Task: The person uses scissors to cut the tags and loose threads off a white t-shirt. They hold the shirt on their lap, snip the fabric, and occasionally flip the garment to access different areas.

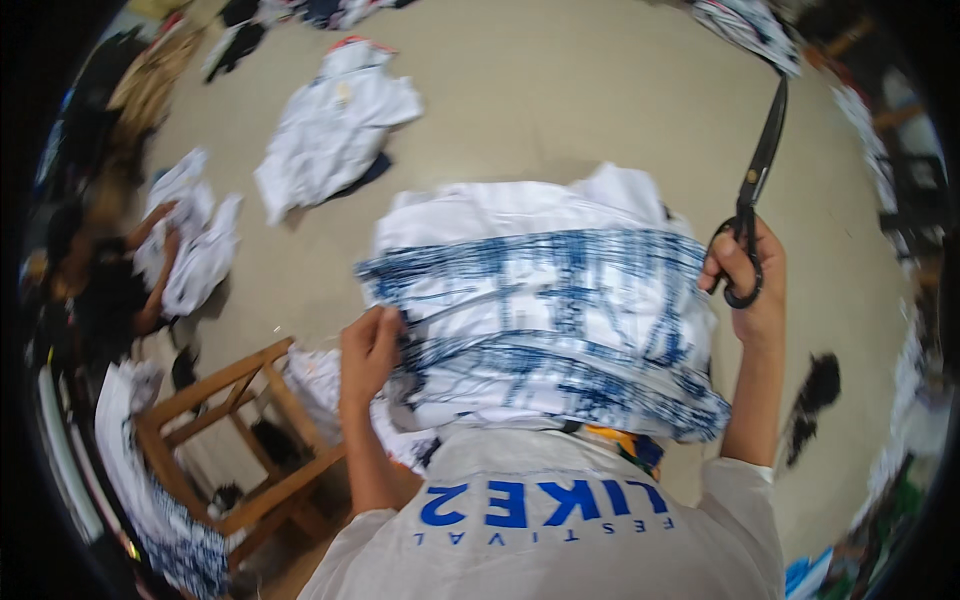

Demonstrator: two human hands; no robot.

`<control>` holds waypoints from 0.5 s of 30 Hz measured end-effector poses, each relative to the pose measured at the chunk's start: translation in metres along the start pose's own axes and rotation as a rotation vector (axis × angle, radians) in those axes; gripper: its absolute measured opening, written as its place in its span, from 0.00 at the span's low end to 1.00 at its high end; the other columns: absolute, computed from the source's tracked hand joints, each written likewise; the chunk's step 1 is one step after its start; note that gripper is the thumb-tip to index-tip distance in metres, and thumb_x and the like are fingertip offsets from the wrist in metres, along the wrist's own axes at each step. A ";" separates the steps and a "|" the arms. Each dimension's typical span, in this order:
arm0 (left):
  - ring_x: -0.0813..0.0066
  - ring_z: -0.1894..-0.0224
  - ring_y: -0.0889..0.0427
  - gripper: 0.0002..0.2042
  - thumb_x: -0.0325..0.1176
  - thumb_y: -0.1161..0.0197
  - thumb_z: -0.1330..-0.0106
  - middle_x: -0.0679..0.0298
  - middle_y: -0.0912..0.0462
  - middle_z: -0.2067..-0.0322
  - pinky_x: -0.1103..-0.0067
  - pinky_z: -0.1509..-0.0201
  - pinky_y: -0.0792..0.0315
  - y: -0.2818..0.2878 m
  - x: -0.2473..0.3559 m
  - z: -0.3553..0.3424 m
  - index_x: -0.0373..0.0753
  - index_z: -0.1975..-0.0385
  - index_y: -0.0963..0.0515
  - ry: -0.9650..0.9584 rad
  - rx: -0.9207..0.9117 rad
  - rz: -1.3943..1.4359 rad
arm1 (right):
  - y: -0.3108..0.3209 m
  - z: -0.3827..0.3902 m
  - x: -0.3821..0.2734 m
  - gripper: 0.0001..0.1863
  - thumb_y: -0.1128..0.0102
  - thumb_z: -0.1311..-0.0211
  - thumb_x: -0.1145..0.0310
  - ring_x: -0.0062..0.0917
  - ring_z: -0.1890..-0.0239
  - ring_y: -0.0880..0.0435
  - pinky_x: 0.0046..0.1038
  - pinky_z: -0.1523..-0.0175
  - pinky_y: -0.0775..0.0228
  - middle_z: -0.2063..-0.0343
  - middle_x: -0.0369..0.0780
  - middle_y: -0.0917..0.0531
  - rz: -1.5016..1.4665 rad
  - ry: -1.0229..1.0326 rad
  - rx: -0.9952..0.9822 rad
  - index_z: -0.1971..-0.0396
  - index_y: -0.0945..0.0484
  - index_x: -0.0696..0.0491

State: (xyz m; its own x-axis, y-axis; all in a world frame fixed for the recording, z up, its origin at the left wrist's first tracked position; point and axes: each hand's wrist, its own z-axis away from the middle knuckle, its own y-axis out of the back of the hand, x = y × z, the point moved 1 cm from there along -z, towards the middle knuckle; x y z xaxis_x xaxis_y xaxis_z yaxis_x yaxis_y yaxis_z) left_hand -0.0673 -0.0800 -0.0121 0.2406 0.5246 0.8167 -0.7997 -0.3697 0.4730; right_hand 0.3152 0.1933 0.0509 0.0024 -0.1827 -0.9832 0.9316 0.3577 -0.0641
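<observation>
A white cloth with a blue streaked pattern (565,300) lies spread across my lap, on top of a thick pile of white cloth (480,205). At its left edge my left hand (372,350) is closed, with the thumb on top and the cloth's edge at the fingers. To the right of the pile my right hand (760,265) grips black-handled scissors (750,190). Their dark blades are together and point up, away from me. The right thumb and fingers wrap the handle loops near the cloth's right edge.
A wooden stool frame (240,400) stands at the left, with white and blue cloth (180,520) beside it. White garments (345,115) lie on the floor ahead. Another person (110,280) handles white cloth (195,240) at far left. Dark scraps (818,385) lie at right.
</observation>
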 end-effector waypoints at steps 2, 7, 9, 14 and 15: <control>0.86 0.80 0.34 0.21 0.46 0.41 0.20 0.71 0.29 0.84 0.82 0.75 0.38 0.002 -0.021 -0.015 0.34 0.71 0.24 -0.018 0.214 -0.124 | -0.033 -0.013 -0.004 0.12 0.28 0.33 0.68 0.19 0.77 0.17 0.22 0.69 0.21 0.76 0.36 0.18 -0.063 -0.015 -0.128 0.64 0.24 0.55; 0.74 0.78 0.28 0.28 0.58 0.36 0.27 0.63 0.22 0.75 0.75 0.70 0.30 -0.005 -0.053 -0.053 0.32 0.59 0.24 0.049 0.534 -0.024 | -0.112 -0.034 -0.012 0.13 0.28 0.33 0.68 0.16 0.76 0.16 0.19 0.70 0.23 0.76 0.36 0.18 0.096 -0.172 -0.368 0.67 0.25 0.56; 0.73 0.78 0.26 0.27 0.56 0.35 0.27 0.62 0.22 0.75 0.75 0.70 0.28 -0.012 -0.030 -0.064 0.31 0.55 0.25 0.189 0.493 0.023 | -0.138 -0.046 0.009 0.13 0.28 0.32 0.68 0.15 0.76 0.16 0.17 0.71 0.26 0.76 0.36 0.17 0.119 -0.152 -0.450 0.67 0.26 0.56; 0.80 0.77 0.24 0.19 0.39 0.33 0.27 0.66 0.23 0.75 0.81 0.74 0.29 -0.014 -0.036 -0.075 0.30 0.48 0.27 0.169 0.369 0.282 | -0.211 -0.062 0.063 0.16 0.25 0.35 0.64 0.18 0.74 0.16 0.21 0.71 0.28 0.76 0.38 0.17 0.023 -0.144 -0.454 0.67 0.25 0.57; 0.83 0.75 0.24 0.14 0.31 0.37 0.26 0.67 0.24 0.71 0.84 0.72 0.28 -0.013 -0.038 -0.072 0.30 0.47 0.28 0.102 0.368 0.337 | -0.222 -0.066 0.075 0.19 0.22 0.38 0.62 0.21 0.72 0.15 0.24 0.69 0.27 0.76 0.38 0.17 0.148 -0.030 -0.431 0.67 0.25 0.57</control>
State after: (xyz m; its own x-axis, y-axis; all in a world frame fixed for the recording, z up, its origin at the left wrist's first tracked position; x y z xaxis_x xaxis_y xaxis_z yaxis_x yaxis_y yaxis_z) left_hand -0.1051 -0.0397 -0.0728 -0.0669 0.3955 0.9160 -0.5722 -0.7673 0.2895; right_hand 0.0845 0.1608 -0.0201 0.1402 -0.1249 -0.9822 0.6842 0.7292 0.0050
